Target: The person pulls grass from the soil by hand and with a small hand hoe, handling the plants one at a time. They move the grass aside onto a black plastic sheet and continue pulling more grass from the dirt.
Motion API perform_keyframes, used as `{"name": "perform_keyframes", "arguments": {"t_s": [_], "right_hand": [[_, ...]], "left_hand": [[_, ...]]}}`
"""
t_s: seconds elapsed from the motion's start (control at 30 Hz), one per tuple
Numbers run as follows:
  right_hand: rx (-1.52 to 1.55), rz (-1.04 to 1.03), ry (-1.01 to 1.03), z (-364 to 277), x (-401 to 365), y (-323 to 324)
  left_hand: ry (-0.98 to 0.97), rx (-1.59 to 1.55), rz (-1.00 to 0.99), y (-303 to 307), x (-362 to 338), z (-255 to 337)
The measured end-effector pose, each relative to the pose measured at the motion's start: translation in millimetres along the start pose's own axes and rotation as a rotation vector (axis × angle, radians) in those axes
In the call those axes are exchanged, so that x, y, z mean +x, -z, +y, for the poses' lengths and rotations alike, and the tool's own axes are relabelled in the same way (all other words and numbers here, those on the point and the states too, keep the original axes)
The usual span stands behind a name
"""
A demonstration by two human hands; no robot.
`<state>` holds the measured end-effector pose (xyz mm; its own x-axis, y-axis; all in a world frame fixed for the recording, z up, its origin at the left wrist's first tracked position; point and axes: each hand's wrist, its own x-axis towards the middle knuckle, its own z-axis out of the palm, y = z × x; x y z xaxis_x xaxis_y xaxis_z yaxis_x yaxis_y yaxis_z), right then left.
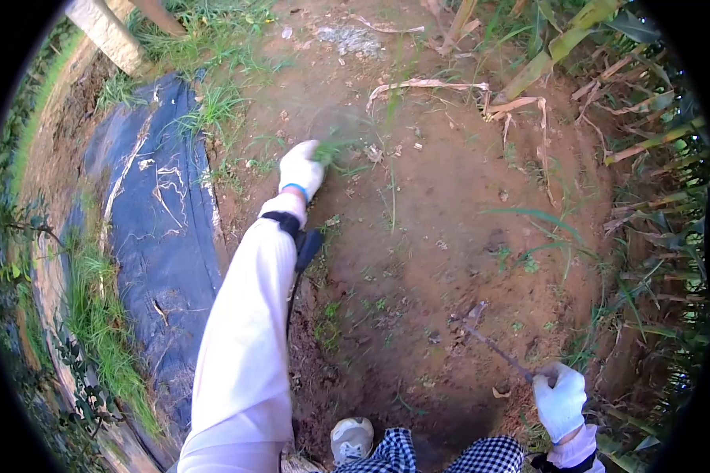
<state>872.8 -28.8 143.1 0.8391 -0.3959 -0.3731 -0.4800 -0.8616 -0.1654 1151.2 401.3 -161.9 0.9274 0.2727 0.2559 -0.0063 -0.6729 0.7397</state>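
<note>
Reaching forward over bare soil, my left hand [301, 168] wears a white glove, and its fingers are closed on a tuft of green grass [333, 151], which is blurred. My right hand [560, 400], also in a white glove, is low on the right. Its fingers are wrapped round the end of a thin dark tool [501, 349] that points up and left, with its tip close to the soil.
Dark plastic sheeting [162, 236] lies along the left, with grass [106, 323] beside it. Corn stalks [556, 51] stand on the right. A pale post [106, 35] is at the upper left. My shoe [351, 439] shows at the bottom.
</note>
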Motion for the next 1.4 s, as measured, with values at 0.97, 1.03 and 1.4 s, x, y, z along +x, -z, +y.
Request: {"name": "perform_keyframes", "arguments": {"t_s": [0.97, 1.03, 1.4], "right_hand": [[0.035, -0.024, -0.09, -10, 12, 16], [0.078, -0.011, -0.045, -4, 11, 13], [0.111, -0.028, -0.002, -8, 4, 15]], "left_hand": [[0.208, -0.063, -0.077, 7, 49, 27], [0.146, 0.551, -0.17, 33, 45, 39], [0.019, 0.614, -0.482, -16, 27, 99]]}}
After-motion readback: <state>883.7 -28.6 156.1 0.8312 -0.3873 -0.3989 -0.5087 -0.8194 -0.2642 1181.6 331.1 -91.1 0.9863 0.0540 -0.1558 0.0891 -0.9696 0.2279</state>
